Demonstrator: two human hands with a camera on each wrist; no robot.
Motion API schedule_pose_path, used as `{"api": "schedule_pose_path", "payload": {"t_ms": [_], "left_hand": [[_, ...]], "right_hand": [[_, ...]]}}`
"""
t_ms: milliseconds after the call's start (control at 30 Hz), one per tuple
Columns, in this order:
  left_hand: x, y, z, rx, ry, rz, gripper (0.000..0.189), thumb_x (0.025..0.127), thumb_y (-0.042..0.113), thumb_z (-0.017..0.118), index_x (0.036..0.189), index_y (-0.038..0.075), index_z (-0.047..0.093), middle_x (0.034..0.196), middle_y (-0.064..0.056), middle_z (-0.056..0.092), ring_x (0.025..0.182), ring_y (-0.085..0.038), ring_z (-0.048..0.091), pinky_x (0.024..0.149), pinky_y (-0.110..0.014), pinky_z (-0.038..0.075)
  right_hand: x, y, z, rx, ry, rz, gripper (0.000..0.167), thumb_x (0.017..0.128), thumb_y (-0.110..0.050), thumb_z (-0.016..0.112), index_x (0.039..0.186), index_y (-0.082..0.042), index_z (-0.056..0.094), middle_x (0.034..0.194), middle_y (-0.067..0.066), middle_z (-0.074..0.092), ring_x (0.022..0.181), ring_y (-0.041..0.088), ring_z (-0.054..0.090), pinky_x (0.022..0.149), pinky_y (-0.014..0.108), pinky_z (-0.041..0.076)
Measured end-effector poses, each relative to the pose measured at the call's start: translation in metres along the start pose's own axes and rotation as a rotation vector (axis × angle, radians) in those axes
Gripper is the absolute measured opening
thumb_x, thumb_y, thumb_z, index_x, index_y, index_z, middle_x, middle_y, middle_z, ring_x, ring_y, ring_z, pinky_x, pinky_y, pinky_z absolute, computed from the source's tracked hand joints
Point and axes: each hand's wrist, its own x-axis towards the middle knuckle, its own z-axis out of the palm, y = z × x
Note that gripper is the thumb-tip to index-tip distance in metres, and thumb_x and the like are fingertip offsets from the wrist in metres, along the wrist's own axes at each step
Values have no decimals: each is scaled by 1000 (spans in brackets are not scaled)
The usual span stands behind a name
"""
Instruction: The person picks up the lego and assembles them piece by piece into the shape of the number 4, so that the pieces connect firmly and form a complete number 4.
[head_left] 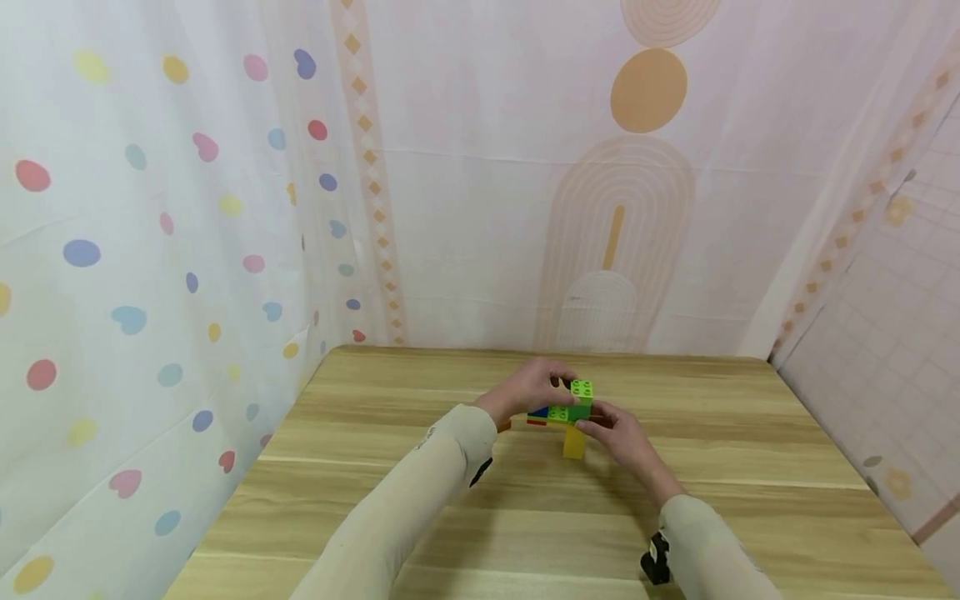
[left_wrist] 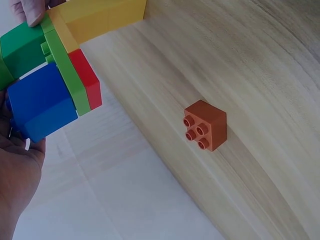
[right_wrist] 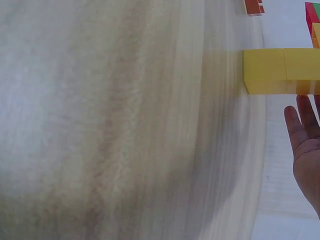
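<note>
A toy brick structure stands upright on the table, its yellow column [head_left: 573, 442] at the bottom. On the column rests a flat light-green brick [left_wrist: 66, 70], with a red brick [left_wrist: 86, 80] under its far end and a blue brick [left_wrist: 42, 102] above. Over the column sit a dark-green brick [left_wrist: 22, 49] and a light-green brick [head_left: 582, 388] on top. My left hand [head_left: 534, 390] pinches the upper green bricks, with the blue brick beside its palm. My right hand [head_left: 621, 438] holds the structure from the right, thumb near the column's top.
A loose orange-brown brick [left_wrist: 207, 125] lies on its side on the wooden table [head_left: 360, 483], left of the structure and partly hidden by my left hand in the head view. Patterned curtains [head_left: 465, 208] hang behind the table and along its sides.
</note>
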Motion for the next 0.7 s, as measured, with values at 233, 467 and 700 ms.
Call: {"api": "schedule_pose_path", "payload": {"t_ms": [233,467,700], "left_hand": [[0,-3,2,11,11,17,37,91,26,74,125,13,70,109,6,66,99,-14,57,79,-25,50],[-1,-5,3,-15,11,20,32,91,24,74,120,12,71,96,7,65,87,-11,57,71,-24,49],[-3,-6,3,-20,10,25,37,92,29,72,126,12,68,105,6,66,91,-11,59,77,-26,51]], "right_hand": [[0,1,1,10,-12,-2,46,97,-30,66,138,-10,58,126,8,64,117,25,59,98,46,47],[1,2,3,37,-17,-8,49,97,-31,65,140,-10,57,127,10,63,117,26,58,99,47,46],[2,4,3,31,-16,2,48,97,-30,65,140,-11,57,127,9,63,117,26,58,99,47,46]]}}
